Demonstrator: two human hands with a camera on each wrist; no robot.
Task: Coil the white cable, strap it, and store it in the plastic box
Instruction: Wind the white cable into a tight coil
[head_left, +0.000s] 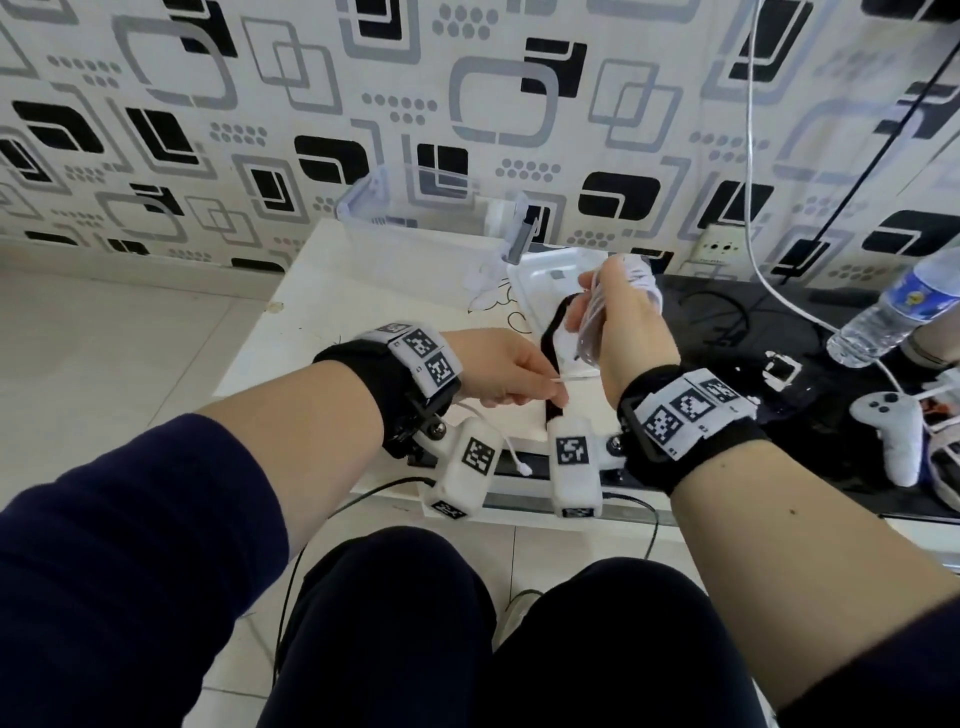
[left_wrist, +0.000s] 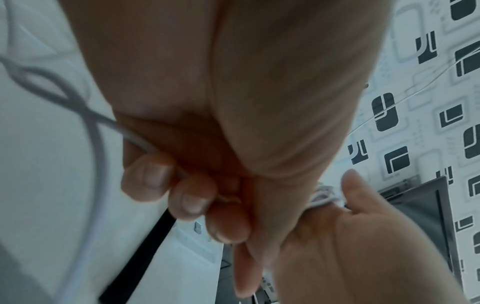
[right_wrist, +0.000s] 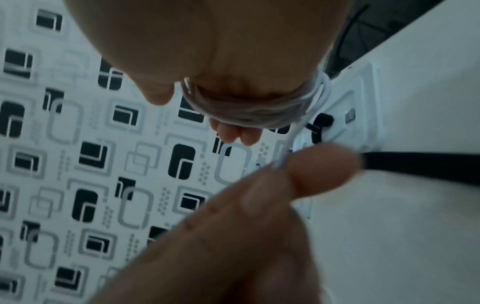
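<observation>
The white cable is wound in several loops round the fingers of my right hand, which is raised over the white table. In the right wrist view the coil circles fairly straight fingers, with the thumb standing apart. My left hand pinches the free run of cable just below the coil. The loose tail hangs past the left wrist and ends in a plug. A black strap lies on the table under both hands. The clear plastic box stands at the back.
The box's lid lies flat beside the box, with a small dark strap on it. To the right, on a black surface, are a water bottle and a white game controller. Another white cord hangs down the patterned wall.
</observation>
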